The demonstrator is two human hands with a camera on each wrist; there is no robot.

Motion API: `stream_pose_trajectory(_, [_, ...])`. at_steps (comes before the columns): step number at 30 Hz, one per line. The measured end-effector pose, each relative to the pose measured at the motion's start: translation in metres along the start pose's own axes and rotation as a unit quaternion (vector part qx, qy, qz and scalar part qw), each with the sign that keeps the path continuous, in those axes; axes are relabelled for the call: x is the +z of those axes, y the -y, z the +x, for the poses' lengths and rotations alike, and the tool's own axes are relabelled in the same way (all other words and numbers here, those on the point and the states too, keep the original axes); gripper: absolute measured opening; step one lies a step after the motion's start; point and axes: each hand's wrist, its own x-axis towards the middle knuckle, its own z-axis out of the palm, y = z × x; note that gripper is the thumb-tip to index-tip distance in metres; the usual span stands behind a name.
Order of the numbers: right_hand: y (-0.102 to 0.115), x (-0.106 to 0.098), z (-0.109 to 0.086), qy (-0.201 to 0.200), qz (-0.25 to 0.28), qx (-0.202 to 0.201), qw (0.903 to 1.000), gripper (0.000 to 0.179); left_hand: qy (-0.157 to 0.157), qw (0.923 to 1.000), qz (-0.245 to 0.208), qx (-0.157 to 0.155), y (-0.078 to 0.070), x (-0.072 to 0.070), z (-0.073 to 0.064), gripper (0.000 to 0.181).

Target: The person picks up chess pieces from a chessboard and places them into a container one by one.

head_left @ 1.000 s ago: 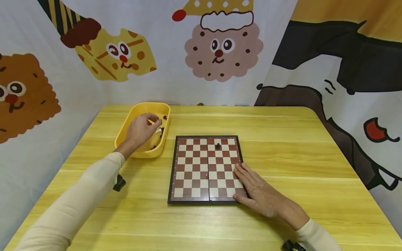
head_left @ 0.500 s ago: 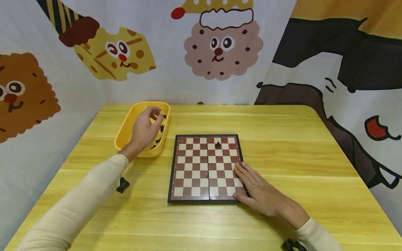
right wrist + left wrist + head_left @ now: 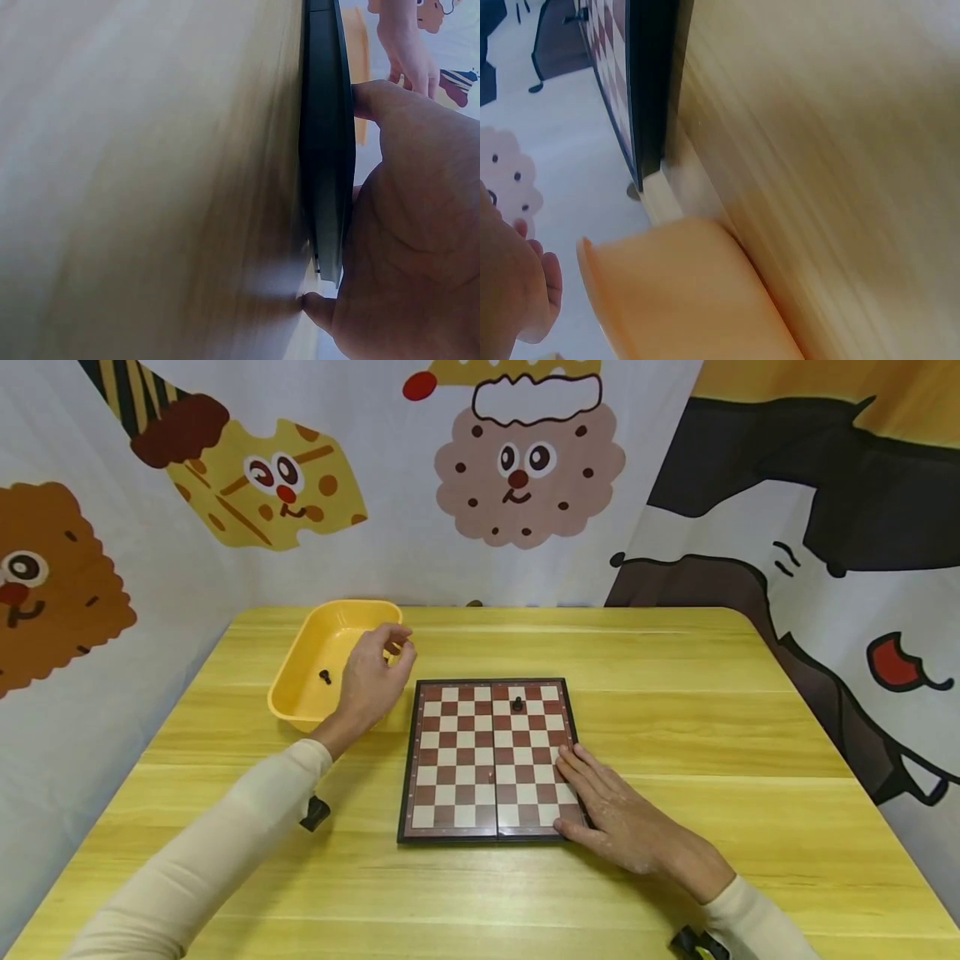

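My left hand [image 3: 377, 677] hangs over the right rim of the yellow tray [image 3: 288, 692], thumb and fingers curled toward each other. I cannot tell whether a small piece is between its fingertips. Inside the tray lies a black chess piece [image 3: 325, 677]; the hand hides much of the tray's right side. The chessboard [image 3: 447, 757], in red-brown and white squares with a black frame, lies unfolded at the table's middle. One black chess piece [image 3: 517, 703] stands near its far edge. My right hand [image 3: 626, 818] rests on the board's right edge, fingers extended over the border.
The wooden table [image 3: 697, 693] extends around the board and tray. Behind it hangs a white cloth [image 3: 420, 560] printed with cartoon food faces. A black strap piece [image 3: 315, 812] sits under the left wrist, another [image 3: 697, 943] at the right.
My left hand has moved right from inside the tray to over its right rim, uncovering a black piece in the tray. My right hand and the board stay put.
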Motion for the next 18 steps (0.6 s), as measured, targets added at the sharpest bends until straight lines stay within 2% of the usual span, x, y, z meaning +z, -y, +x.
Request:
stream_pose_trajectory(5, [0.000, 0.001, 0.000, -0.009, 0.002, -0.003, 0.9999, 0.080, 0.033, 0.9994, -0.006, 0.007, -0.008, 0.010, -0.004, 0.028])
stream_pose_trajectory(8, [0.001, 0.001, -0.001, -0.006, 0.003, -0.003, 1.0000, 0.080, 0.083, 0.9965, -0.001, 0.007, -0.016, 0.018, -0.009, 0.033])
stream_pose_trajectory(11, [0.001, 0.000, -0.001, 0.003, 0.000, 0.001, 1.0000, 0.081, 0.144, 0.9895, 0.006, 0.007, -0.026, 0.029, -0.014, 0.039])
stream_pose_trajectory(13, [0.001, -0.001, -0.001, 0.008, -0.001, 0.004, 1.0000, 0.081, 0.173, 0.9849, 0.012, 0.010, -0.034, 0.037, -0.018, 0.042])
stream_pose_trajectory(18, [0.000, -0.001, -0.001, -0.002, 0.002, 0.000, 1.0000, 0.080, 0.200, 0.9794, 0.018, 0.024, -0.044, 0.057, -0.026, 0.041])
